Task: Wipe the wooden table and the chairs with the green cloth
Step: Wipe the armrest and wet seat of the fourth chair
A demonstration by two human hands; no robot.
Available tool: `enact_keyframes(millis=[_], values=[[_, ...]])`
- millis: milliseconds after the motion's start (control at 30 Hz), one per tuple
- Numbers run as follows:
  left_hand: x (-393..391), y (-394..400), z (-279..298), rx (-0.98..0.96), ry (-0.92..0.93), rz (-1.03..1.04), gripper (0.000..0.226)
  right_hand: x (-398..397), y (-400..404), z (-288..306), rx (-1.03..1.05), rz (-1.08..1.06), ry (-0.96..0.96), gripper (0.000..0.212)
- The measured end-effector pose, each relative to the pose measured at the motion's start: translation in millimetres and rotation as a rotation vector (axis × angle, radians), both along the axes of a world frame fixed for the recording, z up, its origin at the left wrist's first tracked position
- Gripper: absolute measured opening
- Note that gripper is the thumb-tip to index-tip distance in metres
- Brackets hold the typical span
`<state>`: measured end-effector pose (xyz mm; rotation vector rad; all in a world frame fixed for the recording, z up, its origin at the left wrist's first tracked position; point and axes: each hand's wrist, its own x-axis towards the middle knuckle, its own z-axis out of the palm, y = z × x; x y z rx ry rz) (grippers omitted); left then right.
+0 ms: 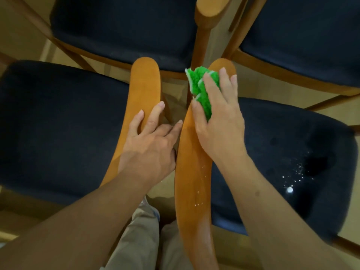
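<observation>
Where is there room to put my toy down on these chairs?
The dark seat left of the left hand is bare. The far seat is bare too. The right seat has white crumbs near its right side. The armrest is crowded: the right hand presses the green cloth there.

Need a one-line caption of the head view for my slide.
Right hand presses the green cloth onto a wooden armrest while the left hand rests on the neighbouring armrest.

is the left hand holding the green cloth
No, the green cloth is under the right hand on a wooden armrest, while the left hand rests bare on the neighbouring armrest.
</observation>
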<state>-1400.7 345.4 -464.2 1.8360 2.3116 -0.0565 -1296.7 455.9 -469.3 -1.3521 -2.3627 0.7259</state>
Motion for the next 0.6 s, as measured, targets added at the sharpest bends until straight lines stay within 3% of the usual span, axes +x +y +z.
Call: enact_keyframes(millis=[200,333,500,600], values=[[-0.7,-1.1,0.7,0.003,-0.015,-0.012,0.045,53.2,-69.0,9.4,-0.221,0.219,0.046,0.051],[-1.8,-1.0,0.9,-0.009,-0.002,-0.033,0.053,67.0,-89.9,24.3,-0.339,0.083,0.163,0.053],[-1.4,0.2,1.0,0.011,-0.053,-0.006,0.050,47.5,-39.9,58.3,-0.437,-0.145,0.456,0.016],[-1.8,0.2,1.0,0.040,-0.063,-0.015,0.052,36.6,-24.7,61.3,-0.648,-0.301,0.578,0.015]])
